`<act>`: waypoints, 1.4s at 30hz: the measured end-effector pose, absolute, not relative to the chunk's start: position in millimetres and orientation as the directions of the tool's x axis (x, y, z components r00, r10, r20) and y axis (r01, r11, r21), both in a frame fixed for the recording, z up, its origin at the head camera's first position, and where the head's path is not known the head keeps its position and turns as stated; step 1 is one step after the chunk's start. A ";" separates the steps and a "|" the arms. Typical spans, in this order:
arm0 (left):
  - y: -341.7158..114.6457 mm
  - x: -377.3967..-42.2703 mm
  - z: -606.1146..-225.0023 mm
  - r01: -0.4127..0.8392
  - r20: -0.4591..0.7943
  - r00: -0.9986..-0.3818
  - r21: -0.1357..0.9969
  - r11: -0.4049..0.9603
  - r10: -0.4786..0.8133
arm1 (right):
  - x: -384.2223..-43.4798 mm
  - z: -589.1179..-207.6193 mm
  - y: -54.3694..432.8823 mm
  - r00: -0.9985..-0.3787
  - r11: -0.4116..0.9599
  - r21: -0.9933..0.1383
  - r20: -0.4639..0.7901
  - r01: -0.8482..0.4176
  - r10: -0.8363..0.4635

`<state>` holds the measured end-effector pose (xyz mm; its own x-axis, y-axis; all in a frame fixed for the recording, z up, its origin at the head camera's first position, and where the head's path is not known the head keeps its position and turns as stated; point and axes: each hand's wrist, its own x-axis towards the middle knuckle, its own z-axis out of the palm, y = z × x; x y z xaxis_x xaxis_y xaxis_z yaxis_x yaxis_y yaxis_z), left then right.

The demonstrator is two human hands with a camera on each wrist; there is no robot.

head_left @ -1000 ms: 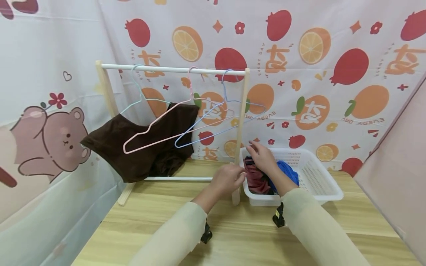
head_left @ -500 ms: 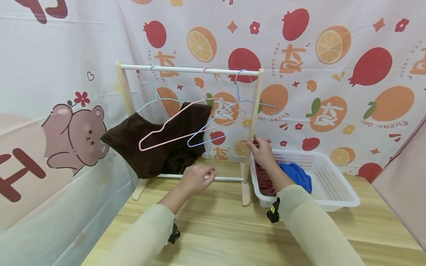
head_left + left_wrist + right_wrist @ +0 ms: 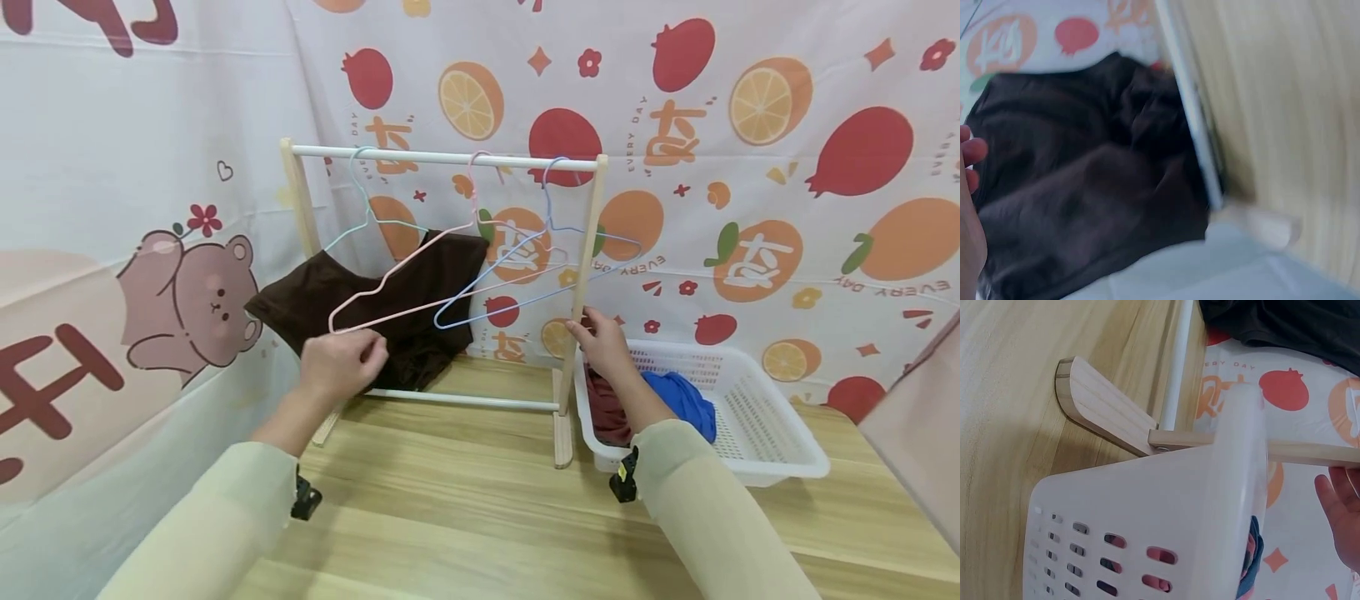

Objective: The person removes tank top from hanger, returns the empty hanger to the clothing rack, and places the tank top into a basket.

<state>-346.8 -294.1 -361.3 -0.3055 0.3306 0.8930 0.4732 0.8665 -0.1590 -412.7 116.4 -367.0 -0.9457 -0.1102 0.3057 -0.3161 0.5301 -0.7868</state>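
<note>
In the head view, my right hand (image 3: 609, 346) holds the right wooden post (image 3: 587, 250) of a small clothes rack, thumb and fingers at either side of it. My left hand (image 3: 343, 365), fingers loosely curled, is at the lower left corner of a pink hanger (image 3: 405, 316), overlapping it. Behind it a dark brown garment (image 3: 296, 287) hangs from a mint hanger (image 3: 368, 215). A blue hanger (image 3: 548, 204) hangs bare at the right end of the rod (image 3: 420, 155). The left wrist view shows the brown garment (image 3: 1085, 194) beside bent fingers (image 3: 974, 152) with nothing visible in them.
A white perforated basket (image 3: 780, 469) stands right of the rack, holding a blue cloth (image 3: 686, 406) and a dark red cloth (image 3: 604, 408). The rack's wooden foot (image 3: 562, 442) is close beside it. A printed curtain (image 3: 750, 158) hangs behind the wooden table (image 3: 450, 508).
My left hand has moved left from beside the basket to the pink hanger. My right hand has gone from over the basket to the rack's right post. The view has turned left.
</note>
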 end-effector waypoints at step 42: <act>-306.3 -403.1 -216.6 0.257 0.487 -0.873 0.430 0.866 0.018 | -417.7 -370.3 117.4 -0.936 0.538 -0.772 0.333 -0.338 -0.110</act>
<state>-403.1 -306.3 -216.6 -0.8735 0.0175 0.4866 0.2568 0.8657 0.4297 -417.7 117.4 -370.3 -0.9363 -0.1104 0.3333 -0.3383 0.5382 -0.7720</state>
